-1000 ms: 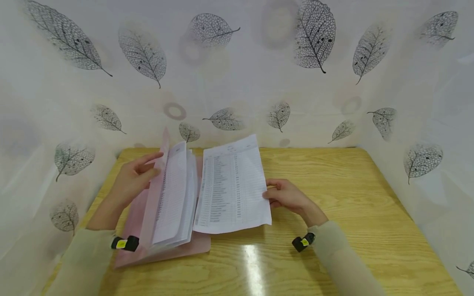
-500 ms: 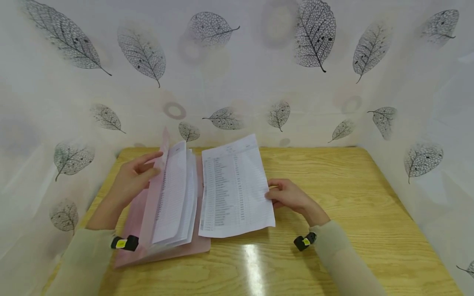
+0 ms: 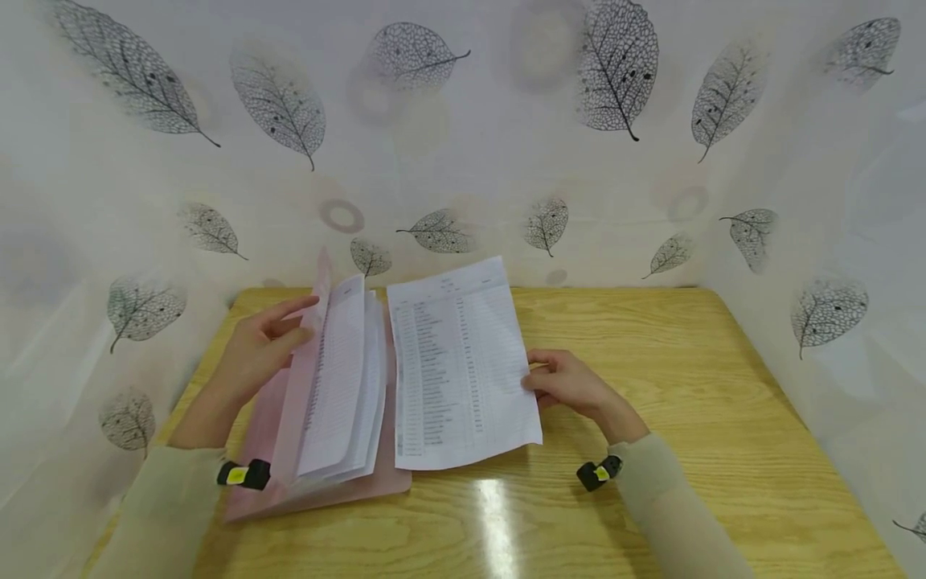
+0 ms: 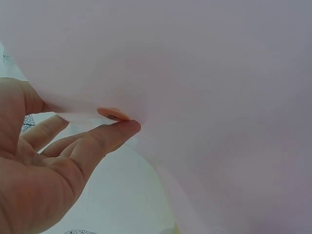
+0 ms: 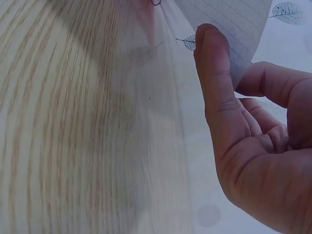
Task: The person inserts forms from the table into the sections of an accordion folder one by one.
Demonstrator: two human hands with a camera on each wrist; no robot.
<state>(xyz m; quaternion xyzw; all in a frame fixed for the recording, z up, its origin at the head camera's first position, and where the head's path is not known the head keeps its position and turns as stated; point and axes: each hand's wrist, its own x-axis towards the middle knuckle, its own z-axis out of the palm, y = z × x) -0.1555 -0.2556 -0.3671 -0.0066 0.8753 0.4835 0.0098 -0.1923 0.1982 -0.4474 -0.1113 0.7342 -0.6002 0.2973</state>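
A pink translucent document folder [image 3: 399,474] stands partly open at the left of the table, with several printed sheets [image 3: 336,386] inside it. My left hand [image 3: 258,350] pinches the raised edge of its cover between thumb and fingers. In the left wrist view, an orange snap button [image 4: 113,114] shows on the cover [image 4: 209,97] beside my fingertips. To the right of the folder, my right hand [image 3: 571,386] pinches the right edge of a printed paper sheet [image 3: 466,378], held up and tilted. The right wrist view shows the sheet [image 5: 229,29] between thumb and fingers.
The wooden table [image 3: 651,482] reaches out to the right and front. A pale cloth with a leaf print [image 3: 463,161] hangs behind and at both sides. Each wrist carries a small black camera.
My right hand has drawn the sheet slightly rightward, and its left edge now stands more clear of the sheets in the folder. My left hand and the folder have barely moved.
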